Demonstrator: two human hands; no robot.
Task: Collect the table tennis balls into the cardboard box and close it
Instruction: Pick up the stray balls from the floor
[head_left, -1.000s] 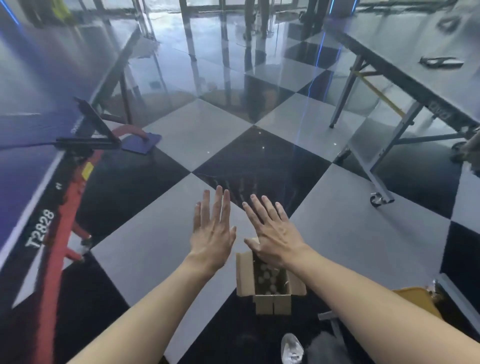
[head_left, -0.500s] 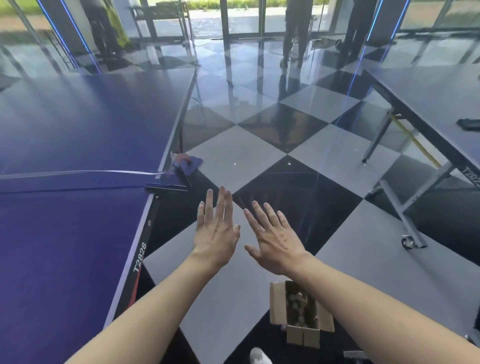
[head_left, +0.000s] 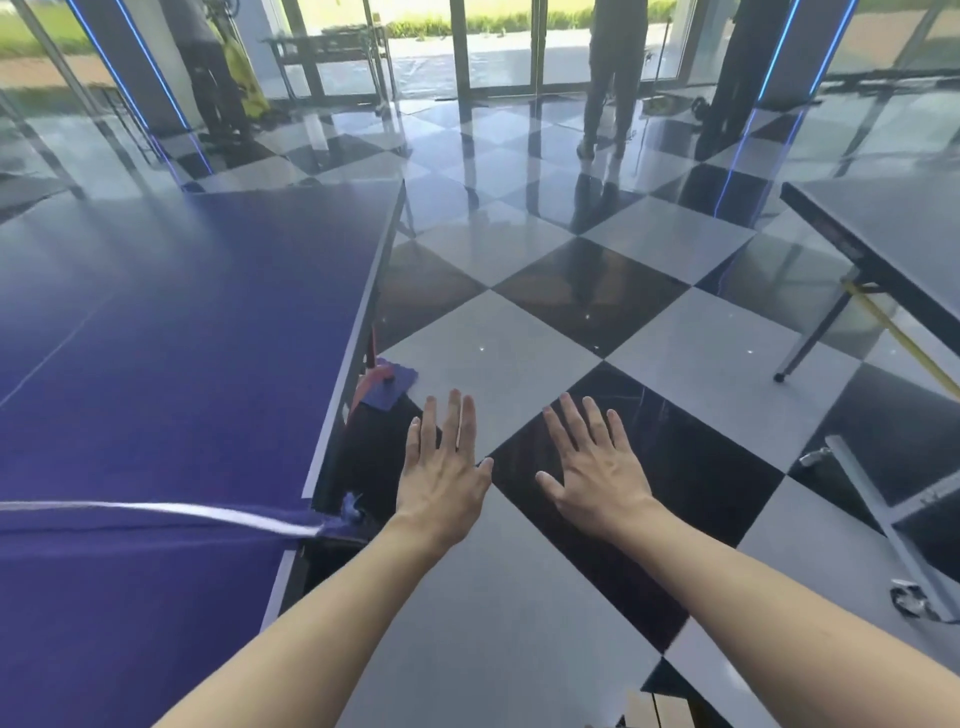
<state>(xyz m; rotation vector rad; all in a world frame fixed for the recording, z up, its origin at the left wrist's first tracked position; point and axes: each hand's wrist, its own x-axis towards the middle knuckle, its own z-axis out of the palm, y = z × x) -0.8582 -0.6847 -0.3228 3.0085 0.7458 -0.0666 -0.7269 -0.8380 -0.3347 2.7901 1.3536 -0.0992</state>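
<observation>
Nearest, at the bottom edge under the right forearm, a brown sliver is probably a corner of the cardboard box (head_left: 652, 713) on the floor; its inside and flaps are out of view, so whether it is full or shut cannot be told, and no table tennis balls show anywhere in view. Above it both arms reach forward over the checkered floor (head_left: 493, 353). The left hand (head_left: 441, 483) and right hand (head_left: 597, 478) are held flat, backs up, fingers straight and slightly spread, apart from each other, holding and touching nothing. That looks like a ready pose while the person scans for stray balls, not a grasp. Just left of the left hand runs the edge of the blue table (head_left: 156, 364), its net (head_left: 156, 512) blurred. Under that edge, beside a red frame, lies a blue pad (head_left: 392, 387), a spot where a ball could hide. To the right stands a wheeled table frame (head_left: 883, 509), and beyond it a second table (head_left: 893, 228). Farthest off, people (head_left: 605, 78) stand by glass doors
</observation>
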